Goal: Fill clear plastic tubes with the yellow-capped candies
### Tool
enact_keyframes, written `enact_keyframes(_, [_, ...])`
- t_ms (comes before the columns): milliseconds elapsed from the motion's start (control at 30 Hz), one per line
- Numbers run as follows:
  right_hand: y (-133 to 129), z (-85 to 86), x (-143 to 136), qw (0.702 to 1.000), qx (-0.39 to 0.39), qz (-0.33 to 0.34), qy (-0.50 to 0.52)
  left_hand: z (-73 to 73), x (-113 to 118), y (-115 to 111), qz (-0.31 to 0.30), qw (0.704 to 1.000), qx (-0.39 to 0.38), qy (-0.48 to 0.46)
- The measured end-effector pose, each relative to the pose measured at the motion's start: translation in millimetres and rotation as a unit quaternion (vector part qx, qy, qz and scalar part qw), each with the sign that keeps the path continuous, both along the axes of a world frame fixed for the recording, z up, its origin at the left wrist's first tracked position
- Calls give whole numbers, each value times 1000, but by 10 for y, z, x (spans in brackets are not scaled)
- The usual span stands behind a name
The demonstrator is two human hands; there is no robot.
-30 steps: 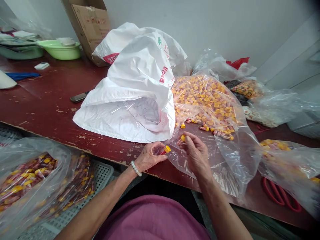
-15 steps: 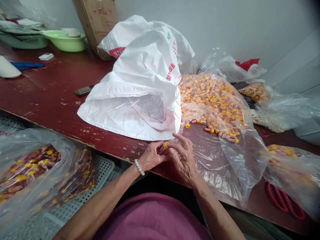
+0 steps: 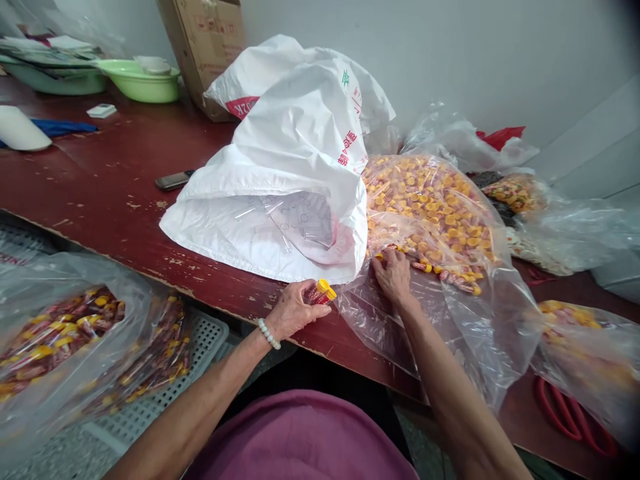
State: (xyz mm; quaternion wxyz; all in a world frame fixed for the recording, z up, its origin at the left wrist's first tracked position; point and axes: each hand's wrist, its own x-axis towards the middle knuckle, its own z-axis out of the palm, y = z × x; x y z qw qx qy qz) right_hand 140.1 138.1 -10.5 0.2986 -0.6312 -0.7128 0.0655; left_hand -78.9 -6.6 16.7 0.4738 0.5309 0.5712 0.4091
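My left hand (image 3: 295, 311) is closed around small tubes with yellow caps (image 3: 323, 290) and reddish patterned sides, held near the table's front edge. To its right, my right hand (image 3: 393, 275) lies at the mouth of a clear bag, its fingers curled over the nearest pieces; what they grip is partly hidden. Many yellow-capped pieces (image 3: 425, 193) with red-and-white patterned parts fill that bag, and several have spilled at its opening. A white sack (image 3: 295, 147) lies with its mouth facing me, and clear empty tubes (image 3: 315, 230) show inside.
On the lower left, an open clear bag of filled tubes (image 3: 60, 340) rests by a grey plastic basket (image 3: 207, 340). Red-handled scissors (image 3: 575, 417) lie at the right. Behind are a phone (image 3: 173, 181), a green basin (image 3: 145, 87) and a cardboard box (image 3: 205, 53).
My right hand has left the tubes in my left hand and moved right and forward to the pieces at the bag's mouth. My left hand has shifted slightly left, still holding the tubes.
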Motion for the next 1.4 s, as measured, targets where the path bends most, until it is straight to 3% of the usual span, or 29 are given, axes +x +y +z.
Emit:
enact_keyframes(100, [171, -86, 16, 1000, -4, 4, -22, -2, 26, -23, -6, 1000, -12, -2])
enact_keyframes(167, [153, -61, 39, 1000, -2, -3, -1, 0, 39, -32, -12, 1000, -14, 1])
enact_keyframes(300, [-284, 201, 62, 997, -11, 0, 75, 9, 71, -19, -12, 999, 11, 49])
enact_keyframes(400, [-830, 522, -54, 970, -40, 172, 165, 37, 142, 3, -19, 995, 36, 87])
enact_keyframes(500, [-1223, 771, -241, 933, -20, 338, 122, 74, 233, 14, -37, 993, 54, 95])
enact_keyframes(633, [-1328, 850, -363, 914, -7, 403, 45, 74, 297, 0, -47, 990, 88, 100])
enact_keyframes(833, [-1283, 794, -400, 919, 27, 389, 68, 44, 304, -39, -26, 992, 90, 84])
enact_keyframes(1033, [-1353, 812, -399, 912, 8, 409, -13, 84, 261, -27, -51, 992, 82, 84])
enact_keyframes(1100, [-1305, 834, -368, 925, 1, 377, 44, 104, 242, -31, -41, 994, 74, 73])
enact_keyframes(1200, [-1139, 833, -392, 945, 29, 255, 201, 130, 244, -57, -42, 996, 50, 56])
enact_keyframes(1267, [-1028, 784, -495, 943, 85, 176, 268, 127, 273, -83, -73, 994, 48, 59])
enact_keyframes(1333, [-965, 696, -651, 943, 125, 171, 258, 106, 318, -109, -112, 990, 63, 65])
enact_keyframes(1400, [-941, 602, -804, 944, 104, 231, 212, 77, 361, -133, -130, 988, 65, 53])
